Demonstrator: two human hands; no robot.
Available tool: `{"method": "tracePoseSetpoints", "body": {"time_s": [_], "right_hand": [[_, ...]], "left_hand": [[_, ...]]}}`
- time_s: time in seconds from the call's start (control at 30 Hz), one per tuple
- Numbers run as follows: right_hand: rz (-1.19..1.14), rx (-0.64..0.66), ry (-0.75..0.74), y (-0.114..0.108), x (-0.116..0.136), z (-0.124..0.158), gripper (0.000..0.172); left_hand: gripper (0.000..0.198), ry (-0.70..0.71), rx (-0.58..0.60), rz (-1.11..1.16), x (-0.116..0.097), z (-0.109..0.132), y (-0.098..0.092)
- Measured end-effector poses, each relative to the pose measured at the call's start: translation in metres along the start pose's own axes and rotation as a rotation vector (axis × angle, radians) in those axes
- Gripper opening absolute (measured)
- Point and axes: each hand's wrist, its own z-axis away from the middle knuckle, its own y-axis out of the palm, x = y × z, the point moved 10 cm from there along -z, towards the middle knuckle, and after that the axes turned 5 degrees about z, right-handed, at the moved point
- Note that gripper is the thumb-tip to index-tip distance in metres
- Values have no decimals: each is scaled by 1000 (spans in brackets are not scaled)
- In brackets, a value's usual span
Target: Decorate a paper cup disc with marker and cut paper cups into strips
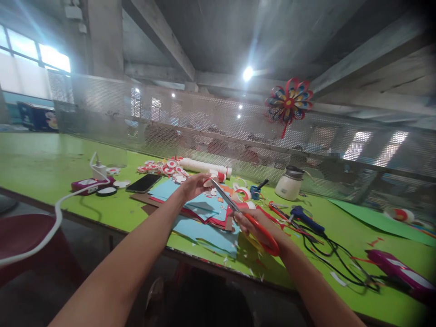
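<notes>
My left hand (pixel 195 185) pinches a small white and red paper piece (pixel 209 182) above a pile of coloured sheets. In my right hand (pixel 250 222) is a pair of scissors (pixel 226 200) with orange-red handles; the fingers wrap round the handles, and the blades point up and left, their tips at the paper piece. Whether the blades touch it I cannot tell. Beneath both hands lie light blue paper sheets (pixel 204 234) with red and brown ones among them, and small scraps scattered about. Red and white paper rings (pixel 242 194) lie just behind my right hand.
On the green table (pixel 30 156) are a phone (pixel 144 182), red and white discs (pixel 170 167), a white roll (pixel 204 166), a pot (pixel 289 183), a blue glue gun (pixel 306 219) with cables, and purple power strips (pixel 398 270). A mesh partition (pixel 204 129) stands behind.
</notes>
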Motion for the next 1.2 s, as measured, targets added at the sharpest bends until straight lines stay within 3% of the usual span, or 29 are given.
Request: {"method": "tracePoseSetpoints", "body": {"time_s": [0.2,0.43,1.2], "right_hand": [[124,-110,-15,-6,9,-3,41],[124,-114,28,-9,0,-5,45],[316,-170,-16,-9,2,-7,44]], "left_hand": [[26,65,8,14,-7,0,0],[36,99,54,-2,-10,1,6],[32,146,45,-1,-12,0,4]]}}
